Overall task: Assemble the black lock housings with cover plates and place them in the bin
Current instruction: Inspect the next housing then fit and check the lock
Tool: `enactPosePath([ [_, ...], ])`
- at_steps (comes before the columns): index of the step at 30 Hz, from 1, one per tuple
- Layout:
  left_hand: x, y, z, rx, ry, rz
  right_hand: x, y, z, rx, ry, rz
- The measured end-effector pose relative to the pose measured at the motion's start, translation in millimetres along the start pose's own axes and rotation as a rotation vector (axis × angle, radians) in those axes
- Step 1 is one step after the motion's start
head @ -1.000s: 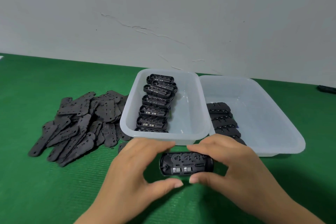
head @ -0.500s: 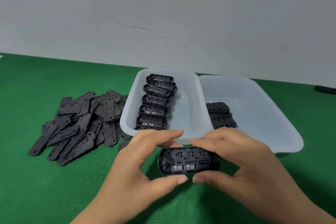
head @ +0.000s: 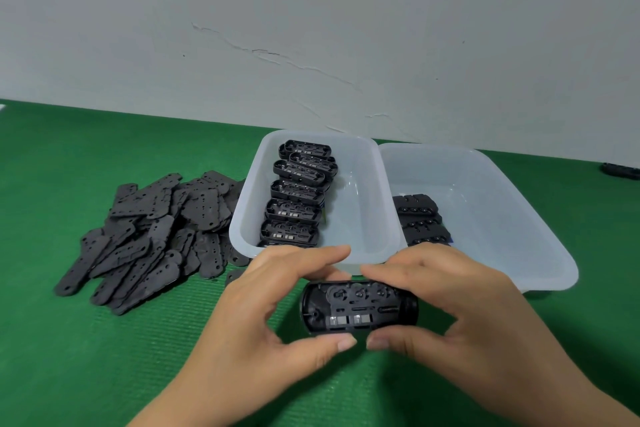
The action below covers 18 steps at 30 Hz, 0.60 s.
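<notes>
A black lock housing (head: pixel 358 310) is held above the green mat, its open side with small metal parts facing me. My left hand (head: pixel 263 322) pinches its left end between thumb and fingers, and my right hand (head: pixel 460 315) pinches its right end the same way. A pile of flat black cover plates (head: pixel 145 236) lies on the mat to the left. The left translucent bin (head: pixel 367 246) holds a row of several open housings (head: pixel 294 198). The right translucent bin (head: pixel 540 253) holds covered housings (head: pixel 420 218) along its left wall, partly hidden by my right hand.
The green mat (head: pixel 104 357) covers the table up to a white wall at the back. A small black object (head: pixel 620 170) lies at the far right edge. One loose cover plate (head: pixel 233 276) peeks out beside my left hand.
Both hands have lifted the housing slightly and tilted its open face more toward me. The bins and the pile have not moved.
</notes>
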<state>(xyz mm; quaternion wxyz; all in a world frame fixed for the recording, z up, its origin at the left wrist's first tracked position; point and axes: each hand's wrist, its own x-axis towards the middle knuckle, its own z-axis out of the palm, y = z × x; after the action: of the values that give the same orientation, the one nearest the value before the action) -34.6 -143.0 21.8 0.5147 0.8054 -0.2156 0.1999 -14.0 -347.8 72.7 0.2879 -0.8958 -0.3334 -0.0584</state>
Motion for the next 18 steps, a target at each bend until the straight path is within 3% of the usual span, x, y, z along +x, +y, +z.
enactPosePath([
  [18,4.5,4.5,-4.8,-0.024,-0.037,0.014,2.8,-6.8,-4.1,-0.011,0.070,-0.004],
])
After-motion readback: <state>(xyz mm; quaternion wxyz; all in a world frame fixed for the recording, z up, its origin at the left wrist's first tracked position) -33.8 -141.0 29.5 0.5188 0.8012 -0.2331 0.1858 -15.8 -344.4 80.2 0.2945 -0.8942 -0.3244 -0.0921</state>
